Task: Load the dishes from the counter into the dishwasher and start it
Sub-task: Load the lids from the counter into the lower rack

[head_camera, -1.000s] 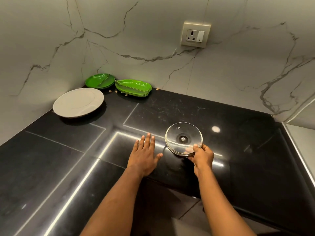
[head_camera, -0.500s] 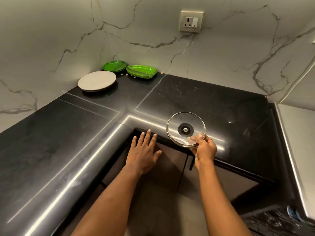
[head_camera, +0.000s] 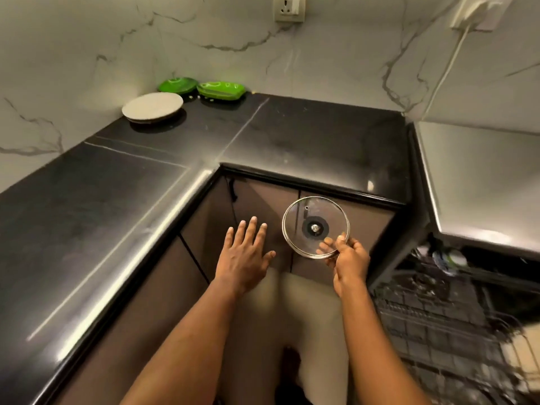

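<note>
A right hand [head_camera: 349, 258] pinches the lower rim of a glass lid [head_camera: 315, 228] in the air before the cabinet doors, near the dishwasher rack [head_camera: 438, 317]. The left hand [head_camera: 248, 252] hovers spread and empty. The lid is probably stiff, slick and fragile, and the rim looks the safest hold. It is round with no long axis, its underside facing the camera.

Marble wall [head_camera: 87, 54], wall socket [head_camera: 289, 8], white cord [head_camera: 447, 71], brown cabinet doors [head_camera: 263, 206]

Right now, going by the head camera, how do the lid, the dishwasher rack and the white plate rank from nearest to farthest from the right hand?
1. The lid: pinched at its rim by the right hand.
2. The rack: low, just right of that hand.
3. The white plate: far back-left on the counter.
</note>
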A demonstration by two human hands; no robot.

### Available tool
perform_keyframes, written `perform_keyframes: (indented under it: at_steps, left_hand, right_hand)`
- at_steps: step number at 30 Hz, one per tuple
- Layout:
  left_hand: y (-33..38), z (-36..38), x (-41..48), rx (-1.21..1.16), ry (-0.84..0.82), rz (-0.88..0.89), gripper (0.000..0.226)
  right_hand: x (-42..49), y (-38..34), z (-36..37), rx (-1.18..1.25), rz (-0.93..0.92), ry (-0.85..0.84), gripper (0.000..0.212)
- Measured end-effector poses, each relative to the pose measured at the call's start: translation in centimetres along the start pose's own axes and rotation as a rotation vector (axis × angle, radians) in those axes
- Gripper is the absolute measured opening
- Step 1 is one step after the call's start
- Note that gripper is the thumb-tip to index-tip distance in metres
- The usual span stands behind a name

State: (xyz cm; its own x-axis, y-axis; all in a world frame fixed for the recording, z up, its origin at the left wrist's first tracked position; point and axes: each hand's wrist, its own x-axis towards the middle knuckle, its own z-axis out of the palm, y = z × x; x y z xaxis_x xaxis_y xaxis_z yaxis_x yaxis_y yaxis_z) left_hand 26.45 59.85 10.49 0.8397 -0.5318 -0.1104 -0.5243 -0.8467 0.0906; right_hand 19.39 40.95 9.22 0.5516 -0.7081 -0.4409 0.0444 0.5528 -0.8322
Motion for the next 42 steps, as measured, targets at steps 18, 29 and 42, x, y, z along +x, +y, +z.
perform_keyframes:
  at_steps: [18, 29, 42]
  left_hand:
    - [22.8, 9.8, -14.9, -0.009, -0.228, 0.217, 0.068]
    - [37.0, 18.3, -18.7, -0.014, -0.501, 0.346, 0.068]
    - [43.1, 38.7, -9.2, 0.069, -0.757, 0.452, 0.069]
  right_hand:
    - [-8.5, -1.2, -32.7, -0.271, 0.07, 0.24, 0.009]
    - [-6.8, -0.3, -49.9, -0.557, 0.249, 0.289, 0.013]
    - [7.4, 7.2, -57.8, -1.052, 0.108, 0.414, 0.01]
